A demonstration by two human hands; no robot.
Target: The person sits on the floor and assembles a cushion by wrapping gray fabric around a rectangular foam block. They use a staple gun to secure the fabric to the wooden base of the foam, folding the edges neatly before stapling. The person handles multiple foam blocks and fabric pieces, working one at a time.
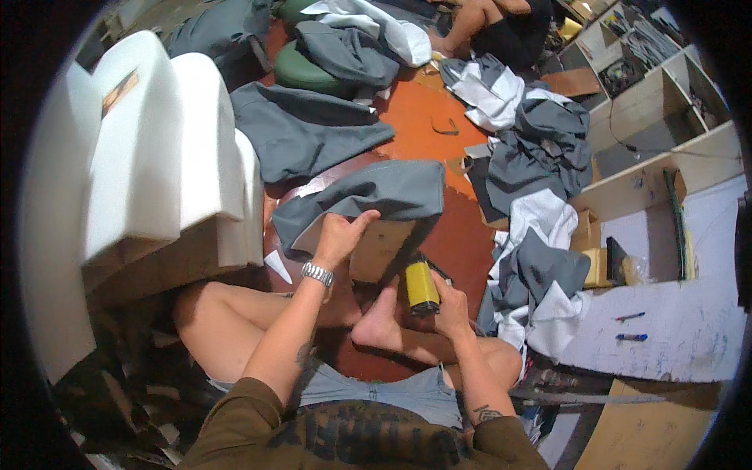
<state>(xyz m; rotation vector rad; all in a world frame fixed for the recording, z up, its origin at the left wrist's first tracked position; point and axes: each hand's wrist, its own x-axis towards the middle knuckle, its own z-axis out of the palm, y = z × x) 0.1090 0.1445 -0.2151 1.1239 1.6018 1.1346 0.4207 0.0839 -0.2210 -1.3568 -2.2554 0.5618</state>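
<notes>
In front of me a grey upholstery cover [384, 188] lies over a panel with a bare brown board side [381, 247] facing me. My left hand [338, 239], with a metal watch on the wrist, closes on the cover's near edge, thumb on top. My right hand [452, 307] is wrapped round a yellow and black staple gun [421, 288], held just beside the panel's lower right corner. Whether its nose touches the board is hidden. My bare feet and crossed legs are right under the work.
White foam-covered panels [141, 157] stand in a row at the left. Grey fabric pieces [298, 129] lie ahead, by a green round cushion [309, 72]. More grey and white fabric [540, 149] is heaped right, beside wooden shelving [658, 172]. Another person's leg [470, 23] shows at the far side.
</notes>
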